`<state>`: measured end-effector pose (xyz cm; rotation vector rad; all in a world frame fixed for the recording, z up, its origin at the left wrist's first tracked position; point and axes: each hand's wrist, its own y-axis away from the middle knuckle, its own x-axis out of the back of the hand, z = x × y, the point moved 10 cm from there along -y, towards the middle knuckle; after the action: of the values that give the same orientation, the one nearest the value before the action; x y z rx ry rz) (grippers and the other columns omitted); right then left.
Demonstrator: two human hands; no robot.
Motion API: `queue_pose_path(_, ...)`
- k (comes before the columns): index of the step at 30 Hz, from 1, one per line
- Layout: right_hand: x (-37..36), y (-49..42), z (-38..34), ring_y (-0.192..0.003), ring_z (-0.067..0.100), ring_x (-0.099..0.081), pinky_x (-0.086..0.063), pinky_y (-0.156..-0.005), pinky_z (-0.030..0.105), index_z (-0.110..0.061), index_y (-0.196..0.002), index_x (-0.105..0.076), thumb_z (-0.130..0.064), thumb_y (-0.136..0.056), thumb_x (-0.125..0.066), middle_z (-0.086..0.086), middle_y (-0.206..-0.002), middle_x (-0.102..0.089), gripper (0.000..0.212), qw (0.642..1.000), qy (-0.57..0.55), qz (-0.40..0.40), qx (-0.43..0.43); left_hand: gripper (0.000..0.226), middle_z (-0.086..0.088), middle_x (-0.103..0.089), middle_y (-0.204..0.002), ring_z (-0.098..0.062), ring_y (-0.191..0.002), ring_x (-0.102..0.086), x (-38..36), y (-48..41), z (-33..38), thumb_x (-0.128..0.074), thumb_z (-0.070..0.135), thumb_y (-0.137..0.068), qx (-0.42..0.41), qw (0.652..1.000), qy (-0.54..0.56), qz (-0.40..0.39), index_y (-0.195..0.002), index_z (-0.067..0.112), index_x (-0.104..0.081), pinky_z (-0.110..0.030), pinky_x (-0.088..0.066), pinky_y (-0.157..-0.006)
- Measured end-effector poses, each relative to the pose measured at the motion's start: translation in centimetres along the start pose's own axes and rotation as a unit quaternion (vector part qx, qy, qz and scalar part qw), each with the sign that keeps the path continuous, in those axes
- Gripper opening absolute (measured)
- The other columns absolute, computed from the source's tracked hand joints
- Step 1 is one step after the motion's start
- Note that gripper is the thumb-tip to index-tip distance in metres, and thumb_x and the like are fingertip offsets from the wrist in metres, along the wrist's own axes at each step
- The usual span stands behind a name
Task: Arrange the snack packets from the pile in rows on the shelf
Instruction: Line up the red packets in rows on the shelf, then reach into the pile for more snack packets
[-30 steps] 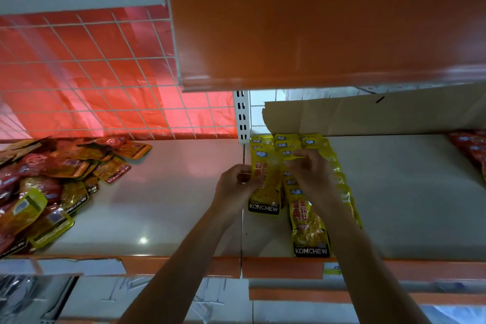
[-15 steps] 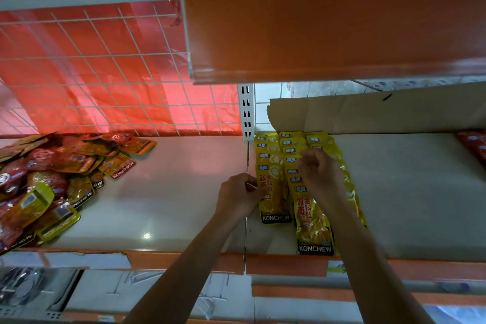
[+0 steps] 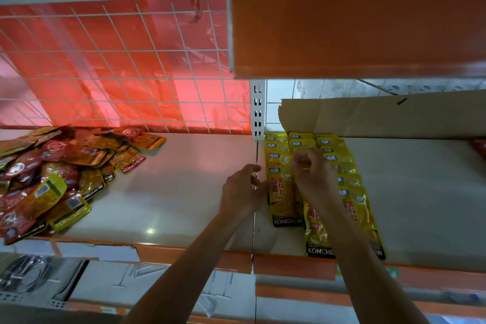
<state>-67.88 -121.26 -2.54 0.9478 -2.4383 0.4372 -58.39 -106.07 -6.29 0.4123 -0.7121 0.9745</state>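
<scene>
Because the camera sits on the person's head, the view looks down along two bare arms onto a pale shop shelf (image 3: 171,192) with an orange front lip (image 3: 289,267). In its right-hand bay lie three rows of yellow packets (image 3: 339,158), running from the back towards the lip. They overlap like roof tiles, so each row shows a string of blue labels and only its front packet in full. That layering seems meant to fit many in and keep them tidy.

The right hand (image 3: 313,173) rests over the middle row (image 3: 317,234), fingers curled, pinching what looks like the edge of one yellow packet (image 3: 304,169), probably to tuck it into line. The left hand (image 3: 244,189) sits just beside the left row (image 3: 282,192), fingers loosely curled and thumb near that row's edge, likely steadying it. Whether it grasps anything cannot be told.

Well apart to the left, the pile (image 3: 52,179) of red, orange and yellow snack packets lies jumbled, cut off by the picture's edge. The right forearm (image 3: 368,258) hides much of the middle row and the right row (image 3: 360,208). A cardboard sheet (image 3: 381,116) leans at the back of this bay, and a wire grid (image 3: 118,66) backs the left bay. A few red packets (image 3: 480,147) at far right are barely visible.
</scene>
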Motion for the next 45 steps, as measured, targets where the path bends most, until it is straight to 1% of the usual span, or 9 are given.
queue_pose_path(5,-4.2,0.9,-2.2,-0.102,0.013,-0.062,-0.039,-0.08,0.018,-0.015,-0.108,-0.067,-0.012,-0.09,-0.057,-0.001,-0.107,-0.069,0.021,0.998,0.015,-0.047,0.027,0.033,0.004,-0.067,-0.108,-0.008,-0.094,-0.063,2.7,0.3,-1.3,-0.063,0.037,-0.09,-0.033,0.998,-0.029,0.054,-0.119,0.023,-0.062,-0.026,-0.05,-0.09)
queue_pose_path(8,-7.5,1.6,-4.1,-0.103,0.011,-0.062,-0.044,-0.088,0.022,-0.016,-0.11,-0.067,-0.011,-0.089,-0.058,-0.002,-0.109,-0.068,0.023,0.995,0.017,-0.082,0.058,0.035,0.003,-0.064,-0.12,-0.01,-0.108,-0.059,4.7,0.7,-3.1,-0.06,0.037,-0.091,-0.047,0.992,-0.073,0.096,-0.123,0.022,-0.06,-0.018,-0.04,-0.094)
queue_pose_path(11,-10.8,2.6,-6.4,-0.107,0.011,-0.062,-0.045,-0.093,0.023,-0.018,-0.112,-0.066,-0.012,-0.089,-0.058,-0.004,-0.114,-0.067,0.024,0.989,0.025,-0.111,0.098,0.038,0.002,-0.06,-0.13,-0.015,-0.117,-0.055,7.6,1.2,-5.3,-0.059,0.039,-0.092,-0.04,0.983,-0.109,0.141,-0.126,0.022,-0.06,-0.021,-0.038,-0.1)
queue_pose_path(18,-18.7,4.5,-11.5,-0.117,0.012,-0.056,-0.036,-0.104,0.023,-0.022,-0.12,-0.062,-0.017,-0.093,-0.055,-0.007,-0.128,-0.061,0.029,0.971,0.07,-0.174,0.146,0.037,-0.008,-0.06,-0.125,-0.027,-0.118,-0.05,14.8,2.2,-10.9,-0.064,0.029,-0.088,-0.018,0.962,-0.15,0.228,-0.122,0.015,-0.062,-0.034,-0.044,-0.095)
queue_pose_path(27,-29.5,8.2,-17.8,-0.113,0.025,-0.057,-0.043,-0.099,0.034,-0.013,-0.12,-0.062,-0.009,-0.085,-0.06,0.005,-0.122,-0.064,0.035,0.942,0.063,-0.247,0.217,0.044,-0.018,-0.055,-0.121,-0.039,-0.113,-0.049,23.8,4.9,-19.1,-0.074,0.02,-0.076,0.04,0.927,-0.199,0.315,-0.115,0.006,-0.059,-0.047,-0.048,-0.086)
queue_pose_path(30,-32.8,9.1,-19.0,-0.116,0.024,-0.055,-0.042,-0.098,0.032,-0.015,-0.126,-0.058,-0.015,-0.088,-0.061,0.003,-0.125,-0.062,0.038,0.941,0.049,-0.278,0.187,0.05,-0.022,-0.054,-0.122,-0.043,-0.113,-0.05,25.9,6.2,-21.4,-0.077,0.021,-0.073,0.07,0.911,-0.229,0.335,-0.116,0.003,-0.058,-0.05,-0.048,-0.085)
queue_pose_path(33,-35.2,9.2,-19.8,-0.112,0.03,-0.057,-0.043,-0.089,0.034,-0.015,-0.126,-0.056,-0.025,-0.09,-0.058,0.01,-0.12,-0.064,0.038,0.947,0.082,-0.273,0.145,0.056,-0.025,-0.049,-0.131,-0.047,-0.127,-0.041,27.7,7.5,-24.4,-0.071,0.022,-0.075,0.156,0.892,-0.248,0.345,-0.125,0.002,-0.053,-0.06,-0.04,-0.097)
queue_pose_path(37,-37.3,9.1,-20.9,-0.106,0.031,-0.058,-0.043,-0.078,0.035,-0.015,-0.116,-0.055,-0.033,-0.09,-0.056,0.009,-0.113,-0.064,0.031,0.953,0.115,-0.254,0.122,0.067,-0.015,-0.037,-0.142,-0.037,-0.136,-0.029,28.3,8.5,-28.3,-0.063,0.04,-0.081,0.26,0.893,-0.225,0.29,-0.136,0.011,-0.039,-0.058,-0.03,-0.105)
queue_pose_path(45,-38.7,8.2,-19.5,-0.106,0.035,-0.057,-0.041,-0.076,0.033,-0.012,-0.114,-0.056,-0.018,-0.084,-0.057,0.014,-0.113,-0.063,0.03,0.954,0.091,-0.283,0.028,0.041,-0.003,-0.052,-0.132,-0.028,-0.121,-0.043,29.2,9.1,-27.7,-0.053,0.026,-0.089,0.207,0.904,-0.213,0.308,-0.131,0.021,-0.05,-0.046,-0.038,-0.092)
